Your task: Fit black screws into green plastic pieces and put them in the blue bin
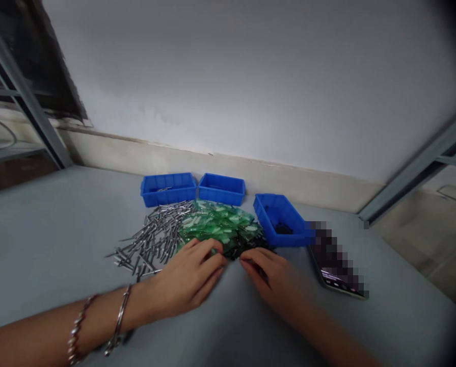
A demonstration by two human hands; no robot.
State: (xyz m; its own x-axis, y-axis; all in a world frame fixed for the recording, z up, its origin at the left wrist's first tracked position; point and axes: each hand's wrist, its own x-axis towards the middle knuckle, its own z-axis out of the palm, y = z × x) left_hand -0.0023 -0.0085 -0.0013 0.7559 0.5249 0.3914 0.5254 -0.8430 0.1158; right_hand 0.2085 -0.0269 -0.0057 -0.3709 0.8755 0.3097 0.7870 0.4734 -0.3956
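My left hand (193, 275) lies at the near edge of a heap of small green plastic packets (216, 221), fingers curled and thumb pressed to the fingertips. Whatever it may hold is hidden. Just right of it, my right hand (271, 272) is closed in a pinch beside a pile of small black parts (246, 242). What sits between those fingertips is too small to make out. A spread of thin silver metal pins (155, 237) lies left of the packets, partly behind my left hand and forearm.
Three blue bins stand behind the piles: the left bin (168, 196) holds a few metal pins, the middle bin (222, 193) shows no contents, and the right bin (285, 237) holds black parts. A phone (329, 270) lies at the right on the grey table (71, 239), against a wall (231, 86).
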